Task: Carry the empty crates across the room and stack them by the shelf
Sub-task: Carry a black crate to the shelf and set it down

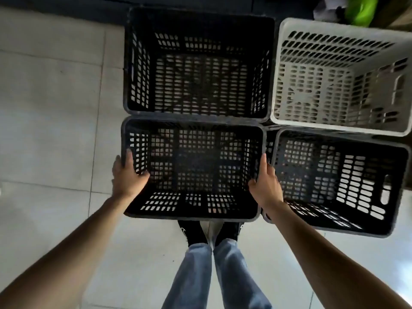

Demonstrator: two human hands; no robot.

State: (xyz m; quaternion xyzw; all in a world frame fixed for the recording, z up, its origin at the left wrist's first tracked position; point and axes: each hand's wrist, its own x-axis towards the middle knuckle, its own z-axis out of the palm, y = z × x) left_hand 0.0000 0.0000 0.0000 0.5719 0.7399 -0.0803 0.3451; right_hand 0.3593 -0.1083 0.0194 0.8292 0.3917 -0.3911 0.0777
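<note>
Pale tiled floor (51, 103), four empty crates packed rim to rim. Near black crate (191, 210) at your feet: your left hand (128, 175) and right hand (266, 188) clasp its opposite side rims, a balanced hold, likely for lifting. Far black crate (198, 12), white crate (343, 130), right black crate (356, 228) wait untouched.

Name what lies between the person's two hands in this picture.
In the head view, the near black crate lies between them: the left hand grips its left rim and the right hand grips its right rim.
</note>
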